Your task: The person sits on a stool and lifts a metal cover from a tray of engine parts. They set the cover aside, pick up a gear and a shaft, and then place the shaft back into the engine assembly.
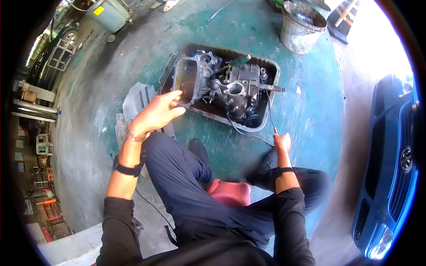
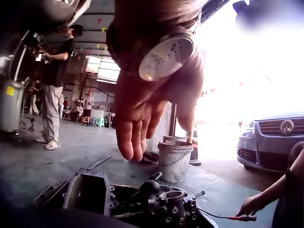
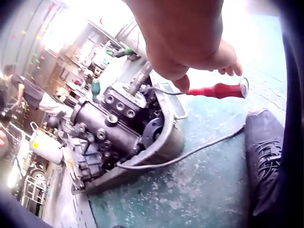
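Note:
My left hand (image 1: 157, 111) hovers at the near edge of a metal housing (image 1: 188, 73) with an open rectangular mouth. In the left wrist view its fingers (image 2: 135, 137) hang fairly straight, holding nothing. A grimy gearbox-like assembly (image 1: 242, 80) fills the tub (image 1: 208, 114) beside the housing, its shaft (image 1: 273, 88) jutting over the right rim. Outside that rim, my right hand (image 1: 282, 141) grips a red-handled tool (image 3: 216, 90) with a ring at its butt. A thin dark line runs from the tool's front toward the assembly. The right palm faces away from its camera.
A grey cable (image 3: 190, 154) trails from the tub across the floor. Flat metal plates (image 1: 142, 99) lie left of the tub. A dirty bucket (image 1: 301, 31) stands behind it, and a blue car (image 1: 395, 164) is at right. A red stool (image 1: 228, 193) sits between my legs.

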The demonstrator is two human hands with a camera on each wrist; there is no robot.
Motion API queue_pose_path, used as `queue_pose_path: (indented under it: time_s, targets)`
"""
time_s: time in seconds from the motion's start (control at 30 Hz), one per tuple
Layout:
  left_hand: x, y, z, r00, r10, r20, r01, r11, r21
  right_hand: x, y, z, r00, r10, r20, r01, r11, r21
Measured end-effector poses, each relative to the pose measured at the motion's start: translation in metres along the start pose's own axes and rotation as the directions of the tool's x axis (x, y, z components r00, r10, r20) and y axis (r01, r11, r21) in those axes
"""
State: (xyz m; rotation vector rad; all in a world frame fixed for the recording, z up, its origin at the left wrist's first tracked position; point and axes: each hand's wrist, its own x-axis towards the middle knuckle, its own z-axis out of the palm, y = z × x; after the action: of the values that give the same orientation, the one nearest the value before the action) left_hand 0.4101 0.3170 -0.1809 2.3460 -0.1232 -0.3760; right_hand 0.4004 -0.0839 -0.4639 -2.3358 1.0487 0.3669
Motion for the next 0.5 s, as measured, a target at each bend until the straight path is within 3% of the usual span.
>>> queue_pose_path:
  time_s: [0.1, 0.17, 0.23, 0.3, 0.37, 0.5]
  targets:
    - [-0.015, -0.023, 0.000, 0.992, -0.103, 0.068, 0.111, 0.985, -0.134, 0.026, 0.014, 0.032, 0.989, -0.105, 0.106, 0.116, 0.989, -0.096]
    - [-0.014, -0.036, 0.006, 0.993, -0.094, 0.078, 0.106, 0.981, -0.161, 0.046, 0.027, 0.064, 0.891, -0.148, 0.429, 0.101, 0.986, 0.130]
    - [-0.013, -0.040, 0.011, 0.985, -0.132, 0.106, 0.155, 0.957, -0.246, 0.009, -0.001, 0.043, 0.778, -0.171, 0.605, -0.135, 0.894, 0.427]
    - [-0.010, -0.035, 0.013, 0.986, -0.131, 0.102, 0.153, 0.955, -0.256, -0.004, -0.019, 0.034, 0.789, -0.133, 0.599, -0.131, 0.917, 0.376]
    - [-0.006, -0.036, 0.015, 0.993, -0.085, 0.082, 0.108, 0.936, -0.334, -0.009, -0.024, 0.033, 0.787, -0.245, 0.566, -0.132, 0.829, 0.544]
    - [-0.004, -0.039, 0.019, 0.987, -0.131, 0.089, 0.152, 0.938, -0.311, -0.010, -0.023, 0.026, 0.850, -0.242, 0.468, -0.102, 0.796, 0.597]
